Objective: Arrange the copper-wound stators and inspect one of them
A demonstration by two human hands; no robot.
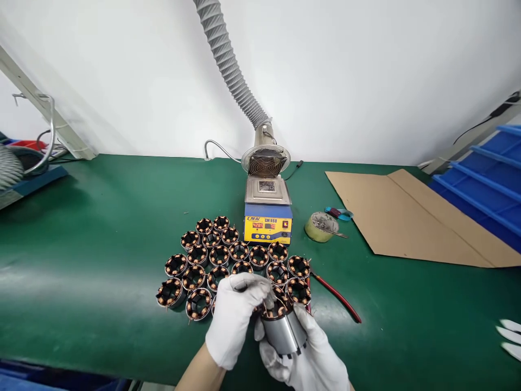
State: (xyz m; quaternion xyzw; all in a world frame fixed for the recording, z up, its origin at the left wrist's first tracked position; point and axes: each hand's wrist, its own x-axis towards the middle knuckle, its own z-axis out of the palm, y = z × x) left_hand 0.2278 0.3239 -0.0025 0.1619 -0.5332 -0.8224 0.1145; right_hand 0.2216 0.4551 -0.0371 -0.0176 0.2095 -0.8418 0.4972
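The motor stator [283,328] is gripped firmly from below by the right hand [309,358] while its thin copper wire ends are best pinched gently by the left hand's [236,317] closed fingers.

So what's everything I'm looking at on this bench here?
Wound stators: about twenty, copper and black, clustered mid-table.
Held stator: one, silver-sided, in both hands.
Solder pot: one, blue and yellow, behind the cluster.
Fume hose: one, grey, ribbed, running down to the pot.
Tape roll: one, yellowish, right of the pot.
Pliers: one, red handles, right of the cluster.
Cardboard: one sheet, brown, right side.
Bins: blue, stacked far right.
Table: green.
Left hand: white glove, fingers on the stator's top.
Right hand: white glove, cradling the stator.
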